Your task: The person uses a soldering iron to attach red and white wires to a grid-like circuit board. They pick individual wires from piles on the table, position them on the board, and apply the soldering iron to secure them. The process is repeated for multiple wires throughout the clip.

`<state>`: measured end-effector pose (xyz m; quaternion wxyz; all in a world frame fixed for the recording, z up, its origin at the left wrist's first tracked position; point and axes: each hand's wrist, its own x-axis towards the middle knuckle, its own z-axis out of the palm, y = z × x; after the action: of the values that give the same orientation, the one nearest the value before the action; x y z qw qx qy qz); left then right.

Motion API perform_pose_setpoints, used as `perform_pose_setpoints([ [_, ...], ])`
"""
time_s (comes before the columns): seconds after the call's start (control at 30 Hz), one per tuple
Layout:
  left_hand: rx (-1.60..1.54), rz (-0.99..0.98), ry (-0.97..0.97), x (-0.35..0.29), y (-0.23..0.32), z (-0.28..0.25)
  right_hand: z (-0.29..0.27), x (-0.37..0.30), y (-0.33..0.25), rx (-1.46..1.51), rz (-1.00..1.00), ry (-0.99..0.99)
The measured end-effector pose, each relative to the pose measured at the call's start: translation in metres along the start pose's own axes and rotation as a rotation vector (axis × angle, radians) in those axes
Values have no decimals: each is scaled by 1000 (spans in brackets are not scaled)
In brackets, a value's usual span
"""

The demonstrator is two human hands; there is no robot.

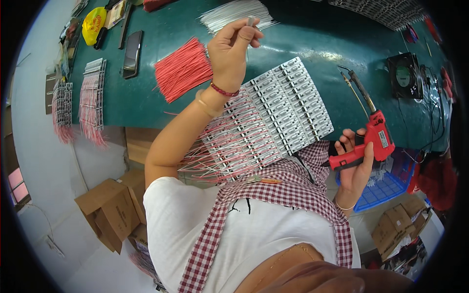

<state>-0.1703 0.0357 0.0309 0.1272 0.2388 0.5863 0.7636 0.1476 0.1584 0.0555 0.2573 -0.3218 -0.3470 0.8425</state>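
My left hand is raised over the near edge of a pile of white wires, its fingers pinched together. A small grey piece shows at its fingertips; its kind cannot be made out. My right hand grips the handle of a red soldering gun, whose metal tip points up over the table. Between the hands, a panel of small grey parts in rows lies tilted at the table's edge, against my apron. Red and white wires stick out from its left rows; the right rows show no wires.
A bundle of red wires lies left of my left wrist. Further left are a phone and wired panels hanging over the edge. A black fan-like box with cables stands at right. Below are a blue basket and cardboard boxes.
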Motion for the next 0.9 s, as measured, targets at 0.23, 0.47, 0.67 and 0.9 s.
perform_pose_setpoints([
  [0.23,138,-545,-464,-37,63,15,33,-1,-8,-177,-125,-27],
  [0.47,234,-505,-695,-100,65,55,72,-2,11,-697,-116,22],
  [0.67,170,-651,-693,-108,57,54,69,-8,17,-791,-227,-22],
  [0.9,-41,-992,-684,-106,56,49,63,-12,24,-824,-247,-31],
])
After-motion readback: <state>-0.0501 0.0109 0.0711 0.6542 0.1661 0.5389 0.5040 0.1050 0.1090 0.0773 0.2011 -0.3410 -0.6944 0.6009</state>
